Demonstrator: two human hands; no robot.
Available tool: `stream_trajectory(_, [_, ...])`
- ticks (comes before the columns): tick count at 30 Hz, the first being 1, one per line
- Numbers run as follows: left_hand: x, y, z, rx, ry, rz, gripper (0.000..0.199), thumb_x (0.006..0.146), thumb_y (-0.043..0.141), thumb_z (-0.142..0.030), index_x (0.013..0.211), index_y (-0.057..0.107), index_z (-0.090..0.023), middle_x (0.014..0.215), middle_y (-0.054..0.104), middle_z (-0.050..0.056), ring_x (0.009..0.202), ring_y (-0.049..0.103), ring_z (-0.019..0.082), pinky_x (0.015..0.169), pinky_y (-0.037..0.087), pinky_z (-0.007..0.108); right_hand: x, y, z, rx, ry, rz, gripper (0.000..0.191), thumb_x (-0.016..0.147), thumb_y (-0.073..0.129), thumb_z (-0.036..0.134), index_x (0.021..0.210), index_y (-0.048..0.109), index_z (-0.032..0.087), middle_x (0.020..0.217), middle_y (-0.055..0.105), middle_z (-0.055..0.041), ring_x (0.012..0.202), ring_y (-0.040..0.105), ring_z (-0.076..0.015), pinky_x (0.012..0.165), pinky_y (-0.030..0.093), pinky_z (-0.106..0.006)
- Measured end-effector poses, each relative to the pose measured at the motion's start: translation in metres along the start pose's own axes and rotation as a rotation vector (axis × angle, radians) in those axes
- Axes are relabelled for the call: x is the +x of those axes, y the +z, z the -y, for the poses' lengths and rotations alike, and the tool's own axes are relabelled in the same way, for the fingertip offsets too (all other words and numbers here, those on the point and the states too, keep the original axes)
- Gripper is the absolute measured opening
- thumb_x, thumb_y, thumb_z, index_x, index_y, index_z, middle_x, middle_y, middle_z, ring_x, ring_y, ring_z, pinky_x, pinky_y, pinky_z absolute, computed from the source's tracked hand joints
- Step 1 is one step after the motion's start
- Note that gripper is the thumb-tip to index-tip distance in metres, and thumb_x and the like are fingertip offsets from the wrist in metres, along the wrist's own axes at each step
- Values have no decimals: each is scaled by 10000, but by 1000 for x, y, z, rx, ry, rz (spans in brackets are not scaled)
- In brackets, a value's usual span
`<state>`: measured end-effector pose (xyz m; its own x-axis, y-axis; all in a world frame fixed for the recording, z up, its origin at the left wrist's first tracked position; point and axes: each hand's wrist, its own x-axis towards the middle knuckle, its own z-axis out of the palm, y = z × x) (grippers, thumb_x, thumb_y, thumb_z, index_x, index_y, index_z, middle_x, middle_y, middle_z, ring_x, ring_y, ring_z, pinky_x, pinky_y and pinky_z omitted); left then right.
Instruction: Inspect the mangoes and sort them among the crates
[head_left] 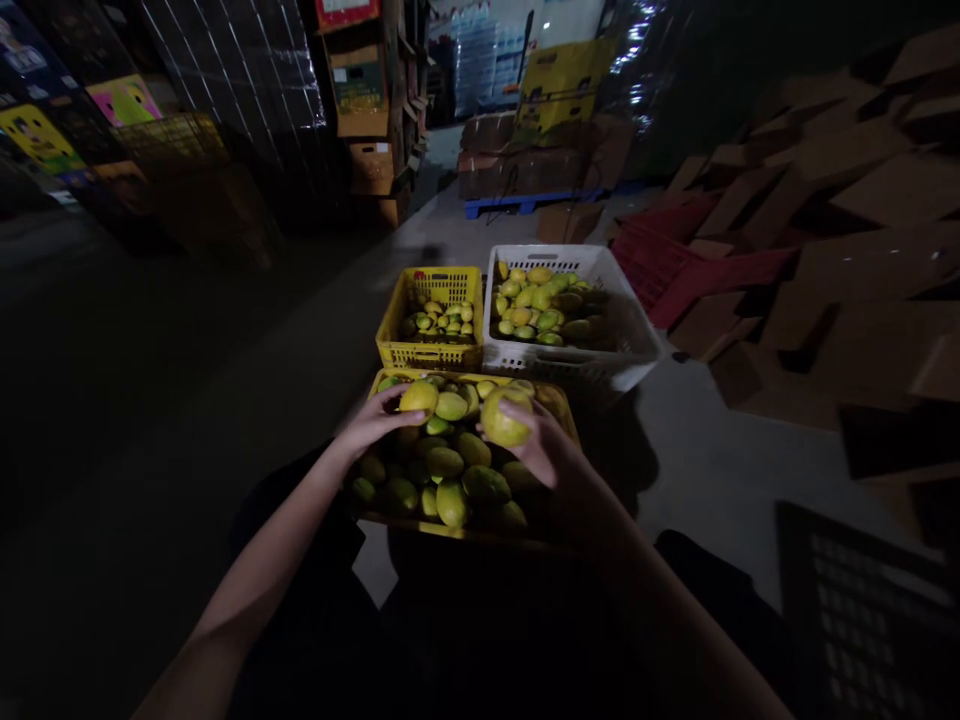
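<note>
Yellow-green fruit (506, 420) sits enclosed by my right grip (546, 446), over the front crate (442, 530); my left grip (375, 420) is curled round a yellower fruit (418, 399) at the crate's far left. Round shapes, dim light: a loose hold could drop either, bruising the pile (454, 502).

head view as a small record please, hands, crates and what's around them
left hand: grip on a yellow fruit, lifted or not unclear
right hand: grip on a greenish-yellow fruit
near yellow crate: below the hands, many green and yellow fruits inside
far yellow crate: beyond it, fruits inside
white crate: right of the far yellow one, fruits inside
picture right: red crate, cardboard boxes
light: dim
</note>
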<state>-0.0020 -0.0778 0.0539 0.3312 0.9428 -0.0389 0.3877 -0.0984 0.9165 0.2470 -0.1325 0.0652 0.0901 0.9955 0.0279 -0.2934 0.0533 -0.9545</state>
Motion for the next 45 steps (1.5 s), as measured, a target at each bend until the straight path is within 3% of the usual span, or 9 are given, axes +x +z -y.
stream_trajectory(3, [-4, 15, -11, -197, 159, -95, 744, 688, 825, -502, 1316, 582, -184, 1339, 655, 128, 1214, 625, 268, 1045, 501, 393, -4, 16, -1, -198, -77, 25, 419, 622, 856, 437, 945, 676, 242, 916, 717, -52, 873, 693, -281, 831, 578, -462])
stream_trajectory(6, [-1, 29, -18, -236, 277, -133, 697, 661, 859, -470, 1239, 584, -195, 1308, 659, 123, 1196, 630, 256, 1052, 497, 390, -2, 26, 0, -398, -305, -25, 527, 570, 889, 408, 1006, 647, 237, 1027, 700, -73, 976, 670, -305, 944, 536, -499])
stream_trajectory(9, [3, 37, -22, -241, 347, -160, 669, 657, 872, -451, 1197, 584, -181, 1282, 659, 133, 1178, 637, 262, 1052, 497, 392, 0, 28, -1, -450, -444, -39, 504, 629, 869, 398, 1048, 627, 258, 1078, 689, -80, 991, 660, -311, 936, 537, -486])
stream_trajectory(16, [-3, 41, -32, -151, 461, -237, 561, 717, 847, -446, 1184, 622, -231, 1240, 664, 99, 1171, 624, 271, 1052, 496, 404, -2, 21, -9, -543, -568, -92, 468, 696, 839, 350, 1097, 611, 274, 1094, 679, -44, 1003, 651, -282, 941, 526, -459])
stream_trajectory(20, [-8, 41, -36, -63, 455, -246, 519, 734, 827, -474, 1167, 639, -260, 1229, 665, 84, 1165, 621, 275, 1037, 504, 406, -4, 20, -11, -550, -639, -143, 463, 695, 828, 317, 1101, 607, 293, 1113, 681, -42, 1028, 648, -283, 968, 521, -475])
stream_trajectory(33, [-8, 43, -34, -90, 478, -236, 498, 743, 831, -436, 1179, 654, -273, 1218, 672, 79, 1144, 630, 288, 993, 543, 409, -3, 18, -11, -588, -681, -105, 446, 722, 806, 286, 1125, 618, 314, 1147, 667, -50, 1065, 625, -292, 993, 502, -489])
stream_trajectory(45, [-7, 43, -32, -120, 490, -230, 515, 722, 859, -377, 1174, 652, -243, 1220, 683, 100, 1130, 644, 297, 991, 551, 422, -3, 20, -11, -547, -616, -146, 460, 683, 835, 348, 1088, 627, 279, 1119, 683, -62, 1059, 636, -298, 1004, 503, -496])
